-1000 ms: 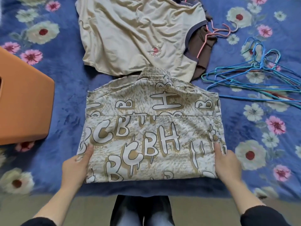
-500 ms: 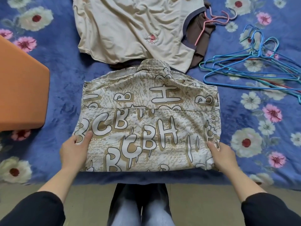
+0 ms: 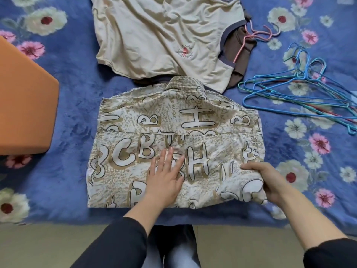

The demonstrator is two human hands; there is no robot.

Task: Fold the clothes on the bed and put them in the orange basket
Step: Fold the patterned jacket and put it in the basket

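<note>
Printed shirt mid-fold on the bed, just right of the orange basket.
Left hand presses flat, fingers straight, at its middle; right hand curls round the edge farthest from the basket. Light, limp cloth, I'd say: pin the centre, grip the doubled edge.

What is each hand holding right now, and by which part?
The right hand grips the printed shirt by its near right corner, which is bunched up. The left hand holds nothing; it lies flat on the shirt's middle, pressing it down.
</note>
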